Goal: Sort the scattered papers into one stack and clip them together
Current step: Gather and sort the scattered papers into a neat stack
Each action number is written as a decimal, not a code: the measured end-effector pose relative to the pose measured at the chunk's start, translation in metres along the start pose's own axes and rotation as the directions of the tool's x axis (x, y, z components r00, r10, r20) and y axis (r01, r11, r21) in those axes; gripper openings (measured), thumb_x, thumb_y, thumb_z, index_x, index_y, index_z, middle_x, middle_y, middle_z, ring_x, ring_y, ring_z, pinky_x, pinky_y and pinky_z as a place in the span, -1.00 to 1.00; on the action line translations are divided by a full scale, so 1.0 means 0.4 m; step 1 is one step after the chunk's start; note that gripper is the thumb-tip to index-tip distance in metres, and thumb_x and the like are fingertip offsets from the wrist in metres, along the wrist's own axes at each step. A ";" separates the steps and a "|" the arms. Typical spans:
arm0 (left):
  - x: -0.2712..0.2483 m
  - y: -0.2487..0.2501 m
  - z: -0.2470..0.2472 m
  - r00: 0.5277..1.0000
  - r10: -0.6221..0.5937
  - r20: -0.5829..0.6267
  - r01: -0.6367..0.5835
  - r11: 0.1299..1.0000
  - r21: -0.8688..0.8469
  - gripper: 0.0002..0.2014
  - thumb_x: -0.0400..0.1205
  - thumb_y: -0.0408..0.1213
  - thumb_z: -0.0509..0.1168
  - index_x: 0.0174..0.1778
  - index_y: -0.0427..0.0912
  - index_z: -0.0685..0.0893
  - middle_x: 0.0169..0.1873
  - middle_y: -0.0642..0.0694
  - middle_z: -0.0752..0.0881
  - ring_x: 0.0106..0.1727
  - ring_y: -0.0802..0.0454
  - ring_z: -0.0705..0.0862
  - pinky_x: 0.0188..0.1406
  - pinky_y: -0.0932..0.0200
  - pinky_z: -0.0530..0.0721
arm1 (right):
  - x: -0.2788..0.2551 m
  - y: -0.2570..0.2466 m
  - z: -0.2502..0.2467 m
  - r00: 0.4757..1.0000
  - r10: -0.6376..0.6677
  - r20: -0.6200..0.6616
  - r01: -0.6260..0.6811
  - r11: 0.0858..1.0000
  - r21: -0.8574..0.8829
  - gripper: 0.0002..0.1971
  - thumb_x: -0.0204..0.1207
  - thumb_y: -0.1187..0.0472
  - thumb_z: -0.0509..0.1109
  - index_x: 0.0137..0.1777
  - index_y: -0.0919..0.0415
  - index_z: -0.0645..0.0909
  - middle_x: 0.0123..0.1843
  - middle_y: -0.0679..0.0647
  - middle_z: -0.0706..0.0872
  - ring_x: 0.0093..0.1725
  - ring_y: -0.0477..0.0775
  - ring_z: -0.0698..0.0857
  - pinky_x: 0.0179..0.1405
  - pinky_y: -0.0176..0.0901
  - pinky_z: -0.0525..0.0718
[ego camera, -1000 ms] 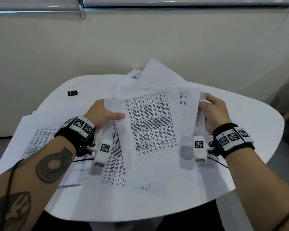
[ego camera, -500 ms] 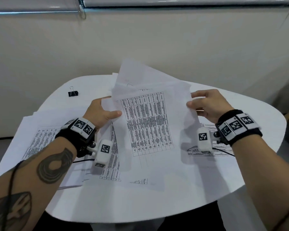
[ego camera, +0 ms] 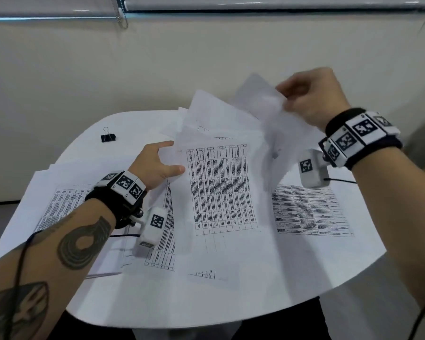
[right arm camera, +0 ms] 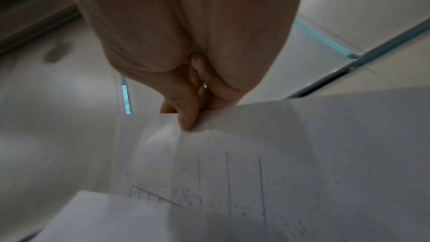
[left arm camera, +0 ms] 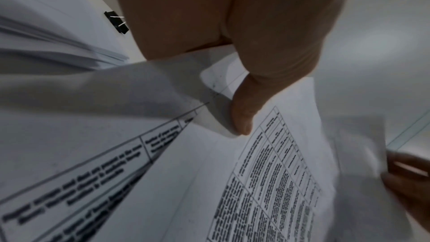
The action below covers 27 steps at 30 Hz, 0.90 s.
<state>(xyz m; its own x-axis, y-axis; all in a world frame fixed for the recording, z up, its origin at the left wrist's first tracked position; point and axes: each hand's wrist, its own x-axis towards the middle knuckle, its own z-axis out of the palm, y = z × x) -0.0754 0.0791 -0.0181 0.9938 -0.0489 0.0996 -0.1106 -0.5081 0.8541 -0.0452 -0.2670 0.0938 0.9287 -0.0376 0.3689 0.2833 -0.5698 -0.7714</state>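
Several white printed sheets lie scattered on a white round table [ego camera: 231, 303]. My left hand [ego camera: 162, 165] grips the left edge of a bundle of sheets [ego camera: 219, 187] with a table printed on top; its thumb [left arm camera: 242, 117] lies on the paper. My right hand [ego camera: 304, 96] is raised above the table's far right and pinches the top edge of a lifted sheet [ego camera: 275, 119], thumb [right arm camera: 186, 117] on the paper [right arm camera: 256, 154]. A black binder clip [ego camera: 108, 137] sits at the table's far left, also in the left wrist view [left arm camera: 117, 22].
More printed sheets lie flat at the left [ego camera: 59, 202] and right [ego camera: 309, 212] of the table. A beige wall [ego camera: 206, 57] stands close behind the table. Cables run from both wrist cameras across the papers.
My right hand has risen up and to the right, pulling a sheet up off the bundle. The left hand has kept its hold on the bundle's left edge.
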 end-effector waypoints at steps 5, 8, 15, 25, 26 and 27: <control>0.015 0.009 0.022 1.000 0.011 0.025 -0.012 0.999 0.047 -0.19 0.45 -0.32 0.69 0.61 -0.25 0.51 0.55 -0.10 0.53 0.60 0.02 0.46 0.58 0.26 0.27 | 0.029 -0.092 0.091 0.966 -0.170 0.195 0.175 0.985 -0.005 -0.60 0.34 0.55 0.31 -0.09 0.05 0.80 -0.14 0.07 0.85 -0.10 0.03 0.83 0.03 -0.08 0.82; 0.013 0.009 0.028 1.000 0.022 0.020 -0.023 0.999 0.035 -0.26 0.50 -0.36 0.63 0.61 -0.28 0.50 0.45 -0.03 0.55 0.46 0.17 0.46 0.39 0.41 0.26 | 0.036 -0.080 0.132 0.966 -0.147 0.211 0.154 0.988 -0.018 -0.51 0.37 0.60 0.28 -0.17 -0.07 0.78 -0.13 0.08 0.88 -0.06 0.10 0.87 0.07 0.05 0.86; -0.009 0.031 -0.005 0.996 0.080 -0.048 -0.081 0.997 -0.018 -0.30 0.39 -0.20 0.70 0.46 -0.24 0.68 0.37 -0.02 0.71 0.41 0.03 0.68 0.62 0.00 0.48 | 0.041 0.055 0.097 0.987 0.133 -0.093 -0.142 0.985 -0.095 -0.65 0.57 0.22 0.45 0.36 0.10 0.68 0.33 0.00 0.76 0.31 0.00 0.72 0.46 0.02 0.65; -0.019 0.216 -0.111 0.951 0.212 -0.227 -0.262 0.940 -0.218 -0.72 0.50 -0.49 0.60 0.06 -0.16 0.78 -0.20 0.24 0.87 -0.12 0.32 0.82 -0.10 0.40 0.72 | -0.235 0.184 0.078 0.899 0.117 0.421 -0.407 0.578 0.708 0.19 0.10 0.03 0.83 0.72 0.22 0.29 0.42 0.24 0.72 0.34 0.18 0.72 0.34 0.07 0.62; -0.019 0.244 -0.114 0.940 0.248 -0.236 -0.298 0.932 -0.209 -0.73 0.50 -0.49 0.60 0.06 -0.21 0.77 -0.23 0.25 0.86 -0.14 0.32 0.82 -0.11 0.39 0.72 | -0.234 0.159 0.083 0.911 0.052 0.409 -0.360 0.588 0.725 0.10 0.17 0.22 0.77 0.71 0.26 0.26 0.32 0.25 0.78 0.25 0.20 0.77 0.23 0.03 0.70; -0.018 0.270 -0.115 0.929 0.274 -0.249 -0.326 0.924 -0.199 -0.74 0.49 -0.45 0.61 0.04 -0.21 0.77 -0.22 0.26 0.86 -0.12 0.31 0.82 -0.07 0.35 0.73 | -0.225 0.128 0.087 0.932 0.025 0.363 -0.305 0.597 0.742 0.07 0.18 0.35 0.75 0.69 0.30 0.26 0.27 0.25 0.80 0.22 0.23 0.79 0.18 0.04 0.74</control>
<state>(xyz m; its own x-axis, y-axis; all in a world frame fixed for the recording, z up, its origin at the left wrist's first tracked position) -0.0947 0.0641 0.0968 0.8908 0.0292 0.4534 -0.4277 -0.2830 0.8585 -0.1061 -0.2641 0.0028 0.9590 0.2485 0.1364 0.0636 0.2805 -0.9577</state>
